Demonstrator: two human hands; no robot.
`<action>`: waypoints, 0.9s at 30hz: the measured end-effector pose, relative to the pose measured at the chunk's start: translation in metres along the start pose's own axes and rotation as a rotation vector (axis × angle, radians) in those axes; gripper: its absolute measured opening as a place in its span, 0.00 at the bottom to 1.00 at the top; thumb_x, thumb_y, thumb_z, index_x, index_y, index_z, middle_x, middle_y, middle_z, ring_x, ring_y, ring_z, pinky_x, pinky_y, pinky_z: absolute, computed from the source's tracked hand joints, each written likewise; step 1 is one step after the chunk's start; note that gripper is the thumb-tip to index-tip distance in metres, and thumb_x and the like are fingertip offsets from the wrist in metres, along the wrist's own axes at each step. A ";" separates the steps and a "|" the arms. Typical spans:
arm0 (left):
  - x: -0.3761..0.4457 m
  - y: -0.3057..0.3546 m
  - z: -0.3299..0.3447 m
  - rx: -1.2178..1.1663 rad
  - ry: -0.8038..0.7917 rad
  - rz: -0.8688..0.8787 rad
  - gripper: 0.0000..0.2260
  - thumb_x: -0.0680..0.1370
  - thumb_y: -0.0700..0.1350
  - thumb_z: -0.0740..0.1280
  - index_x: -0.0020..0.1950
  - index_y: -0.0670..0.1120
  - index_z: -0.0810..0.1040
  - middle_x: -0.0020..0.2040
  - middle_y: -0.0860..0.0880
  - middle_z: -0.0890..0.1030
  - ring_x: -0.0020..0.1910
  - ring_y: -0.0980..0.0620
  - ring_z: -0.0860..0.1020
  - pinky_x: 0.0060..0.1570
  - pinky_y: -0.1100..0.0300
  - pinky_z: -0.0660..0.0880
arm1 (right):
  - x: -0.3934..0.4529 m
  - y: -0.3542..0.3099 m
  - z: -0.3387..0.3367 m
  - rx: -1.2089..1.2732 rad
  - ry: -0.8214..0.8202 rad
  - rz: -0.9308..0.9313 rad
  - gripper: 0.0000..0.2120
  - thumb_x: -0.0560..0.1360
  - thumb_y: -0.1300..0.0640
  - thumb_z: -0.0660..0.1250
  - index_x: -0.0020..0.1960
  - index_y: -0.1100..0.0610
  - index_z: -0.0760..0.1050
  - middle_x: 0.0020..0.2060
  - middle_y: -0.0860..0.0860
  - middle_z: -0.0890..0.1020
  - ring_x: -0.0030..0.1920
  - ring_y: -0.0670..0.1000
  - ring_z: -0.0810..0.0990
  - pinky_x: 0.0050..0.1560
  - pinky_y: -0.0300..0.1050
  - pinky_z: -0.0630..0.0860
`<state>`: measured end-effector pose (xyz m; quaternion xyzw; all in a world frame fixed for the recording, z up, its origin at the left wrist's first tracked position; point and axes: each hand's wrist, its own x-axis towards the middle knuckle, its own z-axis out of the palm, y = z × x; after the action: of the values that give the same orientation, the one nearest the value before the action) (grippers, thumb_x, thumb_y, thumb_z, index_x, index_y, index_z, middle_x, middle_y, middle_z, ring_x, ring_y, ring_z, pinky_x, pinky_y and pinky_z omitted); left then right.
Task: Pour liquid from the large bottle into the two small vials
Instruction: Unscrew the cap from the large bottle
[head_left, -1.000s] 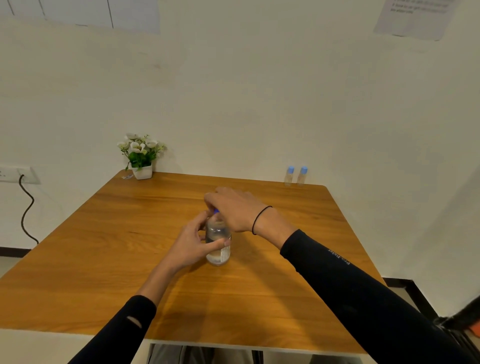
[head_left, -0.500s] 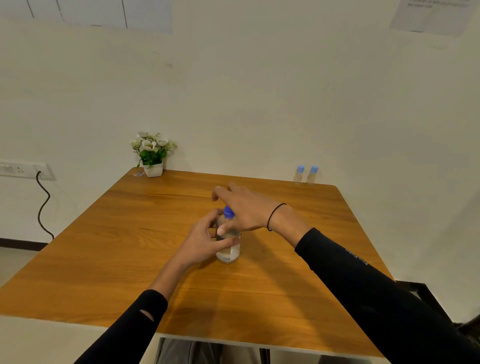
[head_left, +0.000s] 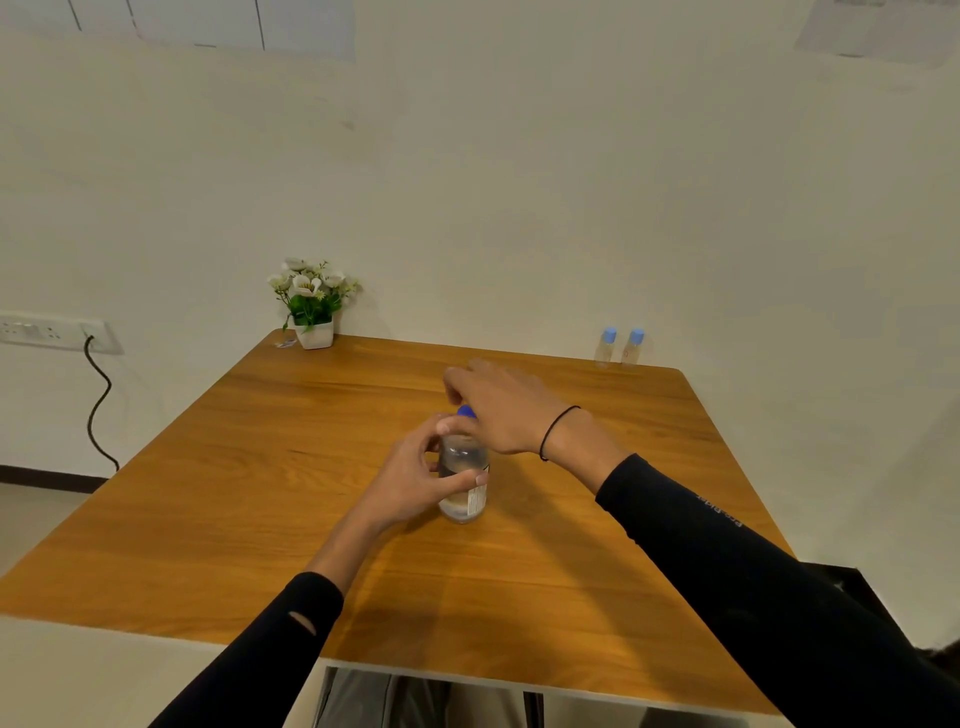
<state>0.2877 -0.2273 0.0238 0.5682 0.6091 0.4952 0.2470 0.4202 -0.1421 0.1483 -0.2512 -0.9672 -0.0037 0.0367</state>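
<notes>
- The large bottle (head_left: 462, 480) stands upright near the middle of the surface (head_left: 260, 467), clear liquid inside and its blue cap (head_left: 466, 412) on the neck.
- My left hand (head_left: 415, 475) wraps the bottle's body, thumb across the front and fingers curled round the back, a firm steadying grip.
- My right hand (head_left: 498, 408) comes over the top, fingertips pinching the cap; I judge this to be the unscrewing step, though I cannot tell how loose the cap is.
- The two small vials (head_left: 619, 347) stand side by side at the far right edge of the surface, well apart from the bottle, both wearing pale blue caps and looking empty from here.
- So the task is barely begun: nothing is poured, and neither vial is opened. Left to do: free the bottle's cap, bring the vials and bottle together, uncap both vials, and fill each.
- A potted plant (head_left: 311, 306) sits at the far left corner, out of the way.
</notes>
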 end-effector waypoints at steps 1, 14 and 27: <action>0.001 -0.002 0.000 -0.004 -0.006 -0.004 0.28 0.71 0.53 0.83 0.67 0.58 0.76 0.62 0.62 0.81 0.62 0.58 0.80 0.59 0.53 0.82 | 0.000 -0.001 0.000 0.001 0.005 -0.005 0.12 0.81 0.44 0.67 0.56 0.51 0.73 0.53 0.51 0.77 0.47 0.53 0.76 0.43 0.47 0.74; 0.001 -0.002 -0.003 -0.037 -0.036 0.000 0.30 0.70 0.55 0.83 0.68 0.55 0.76 0.61 0.59 0.83 0.61 0.57 0.81 0.60 0.51 0.83 | 0.003 0.002 0.004 0.101 -0.037 -0.067 0.05 0.80 0.56 0.70 0.51 0.50 0.74 0.49 0.50 0.80 0.47 0.53 0.77 0.41 0.46 0.73; 0.018 -0.029 -0.021 -0.180 0.142 -0.173 0.17 0.87 0.58 0.57 0.66 0.52 0.80 0.57 0.47 0.84 0.60 0.45 0.82 0.60 0.45 0.83 | -0.021 0.072 0.049 0.448 0.258 0.141 0.12 0.74 0.57 0.77 0.42 0.53 0.73 0.42 0.47 0.81 0.45 0.50 0.80 0.46 0.51 0.81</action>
<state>0.2524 -0.2133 0.0113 0.4528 0.6246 0.5637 0.2951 0.4699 -0.0878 0.0970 -0.3012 -0.9113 0.1809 0.2146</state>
